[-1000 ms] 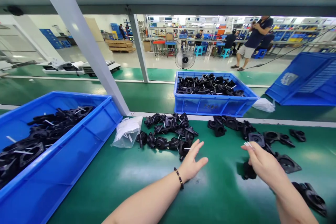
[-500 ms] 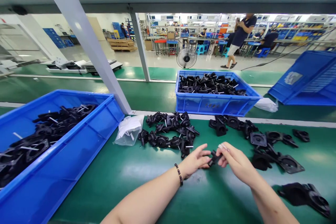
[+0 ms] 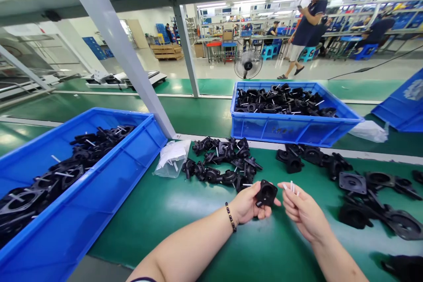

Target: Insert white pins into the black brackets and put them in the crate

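Note:
My left hand (image 3: 248, 206) is closed around a black plastic housing (image 3: 266, 194), its squarish flange with a central hole turned up. Just to the right, my right hand (image 3: 302, 209) pinches several small white pins (image 3: 292, 187) between thumb and fingers; its fingertips are close to the housing's edge. Beyond my left hand, a cluster of black housings (image 3: 211, 174), some with white pins sticking out, lies on the green work surface (image 3: 185, 233). To the right lie more black parts (image 3: 353, 182), flat square plates among them. A clear plastic bag (image 3: 172, 158) with white pins inside rests left of the cluster.
A blue crate (image 3: 132, 163) of black parts with white pins stands at left. Another filled blue crate (image 3: 294, 128) is behind the clusters, and a tilted blue crate (image 3: 401, 101) sits far right. A grey post (image 3: 122, 53) rises at left. A person (image 3: 306, 31) walks beyond the fan (image 3: 247, 65).
The housing, earlier between both hands, is now in my left hand with its flange facing up. My right hand has moved right, showing the white pins. The view has shifted right.

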`<state>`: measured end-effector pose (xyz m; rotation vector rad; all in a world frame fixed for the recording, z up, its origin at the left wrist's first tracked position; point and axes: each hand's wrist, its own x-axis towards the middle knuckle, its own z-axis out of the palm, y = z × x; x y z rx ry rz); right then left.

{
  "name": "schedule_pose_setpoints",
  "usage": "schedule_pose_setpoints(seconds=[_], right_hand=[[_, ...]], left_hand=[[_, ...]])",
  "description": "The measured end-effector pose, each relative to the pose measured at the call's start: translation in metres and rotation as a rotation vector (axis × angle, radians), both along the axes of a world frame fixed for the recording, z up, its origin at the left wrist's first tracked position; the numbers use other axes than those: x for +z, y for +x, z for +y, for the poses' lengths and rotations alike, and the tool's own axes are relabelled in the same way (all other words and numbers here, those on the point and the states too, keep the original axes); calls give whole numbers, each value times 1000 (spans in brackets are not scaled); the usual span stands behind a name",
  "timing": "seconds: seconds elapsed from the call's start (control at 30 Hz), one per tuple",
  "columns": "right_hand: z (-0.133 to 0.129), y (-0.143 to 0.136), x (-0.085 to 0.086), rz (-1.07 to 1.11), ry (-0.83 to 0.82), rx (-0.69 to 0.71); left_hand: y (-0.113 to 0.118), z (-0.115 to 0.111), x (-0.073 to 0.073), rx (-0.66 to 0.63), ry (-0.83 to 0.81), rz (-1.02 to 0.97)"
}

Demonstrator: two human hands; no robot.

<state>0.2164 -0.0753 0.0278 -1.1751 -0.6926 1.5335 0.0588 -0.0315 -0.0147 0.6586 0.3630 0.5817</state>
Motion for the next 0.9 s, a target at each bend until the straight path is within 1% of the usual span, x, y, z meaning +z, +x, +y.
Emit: schedule_pose_setpoints(seconds=[0.17,0.33,0.43,0.57,0.73,0.9], right_hand=[[1,-2,-2,-41,-2,26],[-2,-2,-2,-108,-11,75],[-5,-4,-4,-190,3,100],[-6,-9,-5,-295,66,136],[-5,-14,-6,-303,105,158],[-3,-14,-10,-341,108,151]], left_hand=[[0,-2,2,35,-26,-1],[0,-2,5,50,-6,-14],[1,-2,3,66,10,-19],[3,-3,-1,103,20,-30],[4,-4,-3,122,51,-3],[3,-5,0,118,83,21]])
